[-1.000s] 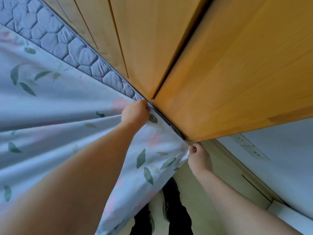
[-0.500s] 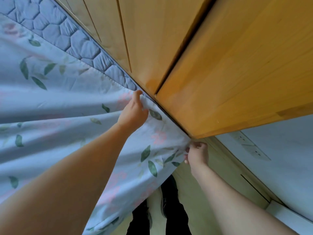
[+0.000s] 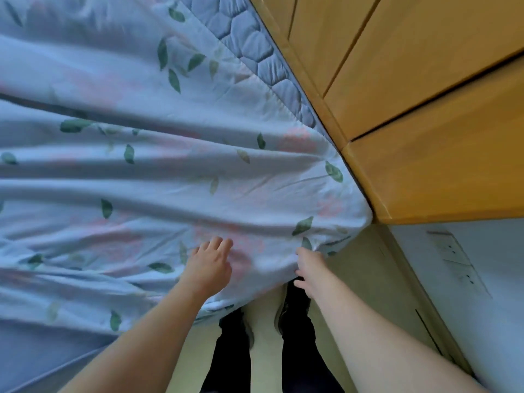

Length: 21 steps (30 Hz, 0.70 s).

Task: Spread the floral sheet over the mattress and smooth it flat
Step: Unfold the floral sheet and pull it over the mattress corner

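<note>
Head camera: left hand (image 3: 208, 269) lies flat, fingers spread, on the floral sheet (image 3: 175, 177); right hand (image 3: 309, 269) touches the draped edge, its grip unreadable. Sheet covers the corner beside the wooden cabinet (image 3: 425, 137), quilted mattress (image 3: 249, 38) exposed above. Long folds could set if tugged unevenly. Right fingertips are hidden.

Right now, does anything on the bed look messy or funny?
Yes. The floral sheet is bunched into long ridges across the bed instead of lying flat, and a strip of quilted mattress still shows along the wooden panel, uncovered.
</note>
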Each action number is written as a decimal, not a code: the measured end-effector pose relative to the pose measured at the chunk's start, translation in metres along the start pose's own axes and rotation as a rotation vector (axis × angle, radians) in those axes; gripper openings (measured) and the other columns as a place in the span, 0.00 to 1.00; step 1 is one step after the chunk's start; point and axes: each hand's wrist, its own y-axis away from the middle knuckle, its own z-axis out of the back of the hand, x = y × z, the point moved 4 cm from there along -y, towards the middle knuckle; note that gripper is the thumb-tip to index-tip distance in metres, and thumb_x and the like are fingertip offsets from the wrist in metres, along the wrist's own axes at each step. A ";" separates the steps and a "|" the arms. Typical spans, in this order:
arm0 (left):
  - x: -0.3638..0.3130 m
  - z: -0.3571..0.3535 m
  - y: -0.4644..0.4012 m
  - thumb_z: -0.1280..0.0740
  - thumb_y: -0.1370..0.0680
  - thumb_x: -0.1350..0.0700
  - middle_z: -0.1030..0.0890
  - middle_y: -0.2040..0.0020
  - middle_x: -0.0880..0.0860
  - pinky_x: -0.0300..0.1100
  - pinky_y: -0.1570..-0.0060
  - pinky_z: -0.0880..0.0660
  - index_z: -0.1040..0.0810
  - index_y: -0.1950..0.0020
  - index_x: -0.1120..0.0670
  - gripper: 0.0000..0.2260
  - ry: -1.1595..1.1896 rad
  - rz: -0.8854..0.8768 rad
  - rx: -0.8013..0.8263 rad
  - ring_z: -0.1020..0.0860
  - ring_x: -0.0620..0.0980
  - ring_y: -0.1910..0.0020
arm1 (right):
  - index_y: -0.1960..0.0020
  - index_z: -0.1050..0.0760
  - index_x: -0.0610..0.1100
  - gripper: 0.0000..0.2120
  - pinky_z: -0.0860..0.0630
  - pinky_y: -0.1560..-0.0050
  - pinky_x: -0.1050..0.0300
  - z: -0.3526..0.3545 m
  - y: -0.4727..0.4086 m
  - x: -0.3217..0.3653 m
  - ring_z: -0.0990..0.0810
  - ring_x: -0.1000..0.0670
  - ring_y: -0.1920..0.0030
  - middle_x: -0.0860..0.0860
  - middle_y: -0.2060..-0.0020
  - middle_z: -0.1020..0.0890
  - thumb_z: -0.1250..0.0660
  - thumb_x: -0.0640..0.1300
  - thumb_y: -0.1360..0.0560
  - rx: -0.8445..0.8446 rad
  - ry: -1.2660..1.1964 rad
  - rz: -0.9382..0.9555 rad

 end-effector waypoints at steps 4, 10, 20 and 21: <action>0.048 -0.029 0.037 0.41 0.25 0.54 0.29 0.37 0.52 0.49 0.43 0.32 0.32 0.34 0.51 0.19 -0.001 0.120 0.069 0.28 0.57 0.39 | 0.38 0.32 0.38 0.15 0.31 0.35 0.44 -0.055 0.017 -0.022 0.23 0.40 0.42 0.42 0.45 0.25 0.41 0.42 0.23 0.022 0.139 -0.059; 0.127 -0.059 0.088 0.42 0.24 0.58 0.31 0.36 0.52 0.48 0.39 0.37 0.31 0.35 0.51 0.17 0.152 0.277 0.004 0.31 0.57 0.39 | 0.38 0.28 0.38 0.18 0.27 0.49 0.53 -0.148 0.038 -0.070 0.24 0.40 0.46 0.42 0.41 0.24 0.41 0.46 0.24 -0.058 0.686 0.142; 0.270 -0.084 0.160 0.37 0.26 0.60 0.35 0.29 0.59 0.62 0.28 0.55 0.30 0.32 0.53 0.22 -0.066 0.263 -0.095 0.40 0.61 0.28 | 0.34 0.36 0.45 0.18 0.34 0.40 0.51 -0.290 0.077 -0.156 0.33 0.43 0.38 0.45 0.38 0.33 0.41 0.46 0.23 0.004 1.834 0.922; 0.282 -0.085 0.162 0.40 0.24 0.59 0.40 0.25 0.58 0.60 0.27 0.59 0.33 0.30 0.52 0.21 -0.086 0.246 -0.111 0.45 0.60 0.25 | 0.34 0.35 0.45 0.17 0.34 0.40 0.51 -0.300 0.076 -0.162 0.32 0.43 0.38 0.45 0.38 0.32 0.41 0.47 0.22 0.004 1.853 0.935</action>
